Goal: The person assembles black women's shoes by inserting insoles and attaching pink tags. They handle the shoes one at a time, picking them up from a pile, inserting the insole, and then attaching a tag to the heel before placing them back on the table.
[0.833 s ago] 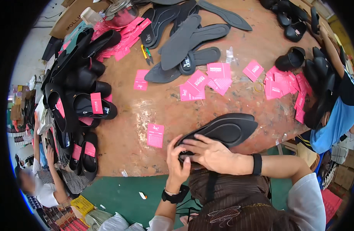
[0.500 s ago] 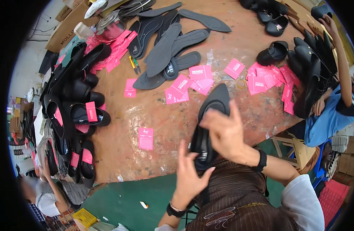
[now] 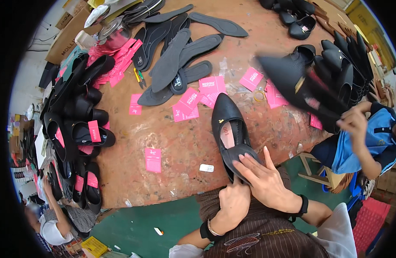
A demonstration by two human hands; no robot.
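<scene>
A black pointed shoe (image 3: 226,108) with a small gold ornament lies at the table's front edge, toe pointing away from me. Its opening shows a pinkish inner sole (image 3: 227,136). Over the heel half is a dark grey insole (image 3: 240,151), partly covered by my fingers. My right hand (image 3: 267,182) grips the insole at the shoe's heel, its fingers mostly straight. Closed around the heel end, my left hand (image 3: 234,202) holds the shoe; its fingertips are hidden. A small white label (image 3: 206,168) lies left of the shoe.
Loose grey insoles (image 3: 171,60) and yellow-green thread snips (image 3: 139,78) lie farther back. Pink cards (image 3: 153,160) are scattered about. Black shoes (image 3: 81,103) crowd the left edge. At right, a co-worker's hand (image 3: 354,122) holds blurred black shoes (image 3: 288,81) over the table.
The shoe has turned toe-away and come down to the table edge. Both my hands have moved together at its heel. A white label now shows on the table. The co-worker has swung shoes inward.
</scene>
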